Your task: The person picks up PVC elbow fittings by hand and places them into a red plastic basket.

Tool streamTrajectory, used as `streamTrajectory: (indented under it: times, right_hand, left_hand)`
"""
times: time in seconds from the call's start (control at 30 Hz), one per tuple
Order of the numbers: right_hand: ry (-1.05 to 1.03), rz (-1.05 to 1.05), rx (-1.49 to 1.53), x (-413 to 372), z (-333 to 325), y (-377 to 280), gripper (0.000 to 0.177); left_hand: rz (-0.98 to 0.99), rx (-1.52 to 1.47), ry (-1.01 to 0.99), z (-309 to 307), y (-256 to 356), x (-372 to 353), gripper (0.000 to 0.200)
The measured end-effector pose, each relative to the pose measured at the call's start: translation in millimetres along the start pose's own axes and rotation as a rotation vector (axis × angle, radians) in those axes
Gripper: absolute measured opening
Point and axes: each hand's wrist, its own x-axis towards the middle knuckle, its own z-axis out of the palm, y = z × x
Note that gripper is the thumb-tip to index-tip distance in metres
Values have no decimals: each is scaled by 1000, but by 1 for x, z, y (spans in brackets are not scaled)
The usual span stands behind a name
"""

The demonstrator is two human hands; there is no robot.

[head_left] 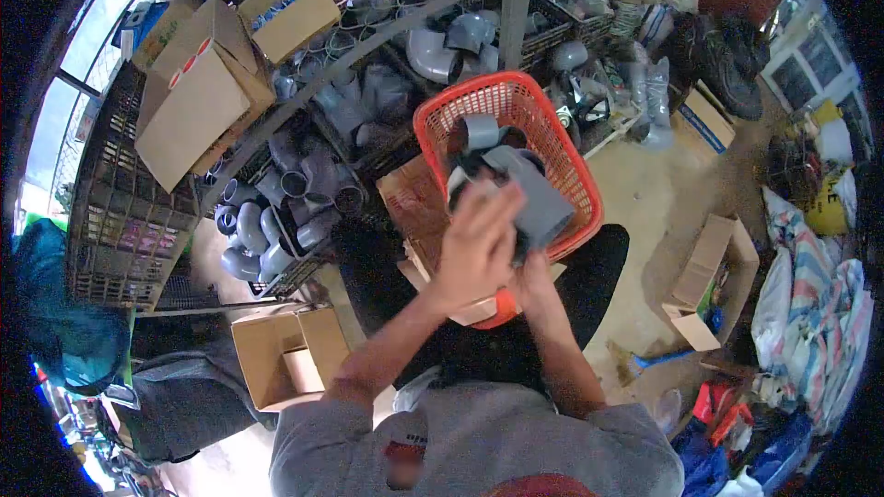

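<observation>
At centre frame, reaching straight-fingered with blurred left hand (477, 244) across a grey fitting (541, 209), seen over the red basket (584, 164). With right hand (534, 283), close at the fitting's lower end; cannot tell whether pinching it.

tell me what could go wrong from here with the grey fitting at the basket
The grey fitting might slip: the left hand is blurred over it, and the right hand seems to be only near its lower end.

If it dropped, it could knock against the other grey piece in the red basket.

The person's right knee appears close beside the basket, so a bump might shift it.
</observation>
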Motion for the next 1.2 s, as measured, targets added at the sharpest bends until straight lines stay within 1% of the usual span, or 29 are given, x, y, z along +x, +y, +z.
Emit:
streamTrajectory:
  times: [0.03,0.07,0.1,0.17,0.2,0.23,0.3,0.33,0.37,0.4,0.43,0.47,0.5,0.53,0.57,0.6,0.63,0.67,0.7,0.73,0.77,0.8,0.83,0.87,0.9,0.93,0.97,1.1,1.2]
  right_hand:
    - [-14,-30,169,-2,4,1,43]
    - [-197,23,292,2,-14,9,44]
    - [-194,24,294,7,-33,17,44]
    - [-214,161,135,8,-44,19,43]
    - [-75,166,63,3,-36,26,40]
    - [-75,163,63,4,-40,27,40]
    - [-242,162,-253,16,-55,33,38]
    - [-383,126,-31,20,-52,37,34]
    - [-384,129,-32,18,-52,40,34]
    - [-146,-24,-29,-2,2,21,33]
    - [96,-175,-26,-15,30,11,32]
    - [23,-301,-330,-1,-8,16,38]
    - [29,-297,-329,8,-46,21,38]
    - [74,-320,-606,8,-48,12,44]
    - [118,-341,-881,9,-41,2,52]
    - [20,-608,-1021,3,-15,-13,59]
    - [26,-613,-1017,-2,8,-19,59]
    - [-46,-583,-825,-7,29,-21,59]
    - [-115,-549,-635,-10,43,-26,60]
    - [-106,-552,-633,-13,49,-34,60]
    - [-80,-204,-413,-16,54,-41,64]
    - [-54,140,-187,-16,56,-46,68]
    - [-52,139,-190,-9,52,-47,68]
    - [-176,169,84,-1,45,-45,68]
    - [-297,200,361,5,41,-43,68]
    - [-136,19,161,1,60,-39,75]
    - [-138,22,161,4,59,-37,75]
    - [-10,-11,256,13,59,-29,79]
    - [-48,-130,171,10,54,-20,79]
  left_hand:
    - [77,-84,-119,3,1,-8,49]
    - [155,-101,-191,3,-4,-9,48]
    - [232,-120,-264,3,-10,-12,47]
    - [198,-305,-70,18,-46,-10,41]
    - [83,-93,120,10,-37,3,34]
    - [-15,-163,272,8,-38,18,28]
    - [-202,-161,362,12,-20,19,27]
    - [-105,-143,243,11,-13,13,27]
    - [-9,-124,125,10,-7,6,28]
    - [140,-130,-10,5,-3,2,34]
    - [136,-129,-12,1,-1,2,34]
    - [81,-140,-36,-6,4,5,39]
    - [25,-152,-60,-10,7,7,44]
    - [-101,-81,-55,-6,-3,3,52]
    - [-136,-110,11,1,-21,1,59]
    - [-163,-124,71,8,-41,-6,57]
    - [-189,-138,132,12,-55,-10,55]
    - [-182,-139,127,10,-58,-9,55]
    - [-269,-135,254,9,-59,-9,51]
    - [-358,-131,379,7,-62,-10,47]
    - [-428,-289,406,6,-74,-13,38]
    - [-363,-262,391,-5,-71,-9,38]
    - [-299,-234,378,-18,-61,-2,38]
    - [-301,-236,381,-28,-54,2,38]
    - [-202,-210,234,-39,-45,4,36]
    - [-105,-181,85,-48,-36,6,35]
    - [-58,-184,74,-53,-23,5,36]
    - [-18,-177,218,-55,6,-24,32]
    - [-205,-195,181,-21,-1,-42,24]
